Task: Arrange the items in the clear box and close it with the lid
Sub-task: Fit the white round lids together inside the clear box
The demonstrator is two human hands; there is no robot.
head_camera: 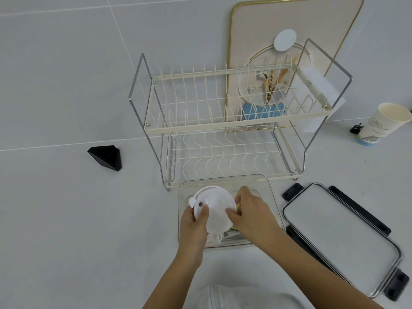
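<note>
The clear box (270, 190) stands on the white counter just in front of the dish rack. Over its left half I hold a round white plastic lid-like piece (214, 208) with a small tab and a dark dot on its left edge. My left hand (194, 226) grips its near-left rim, thumb on top. My right hand (249, 212) grips its right rim. A bit of something yellow (238, 206) shows under my right fingers. More white items lie in the box's near end, mostly hidden by my hands. The box's lid (341, 239), clear with black clasps, lies flat to the right.
A two-tier cream wire dish rack (223, 121) stands behind the box, with a pink gold-rimmed board (289, 23) leaning on the wall behind it. A paper cup (383, 123) and a small black clip (356, 128) are at far right. A black triangular object (106, 157) lies left.
</note>
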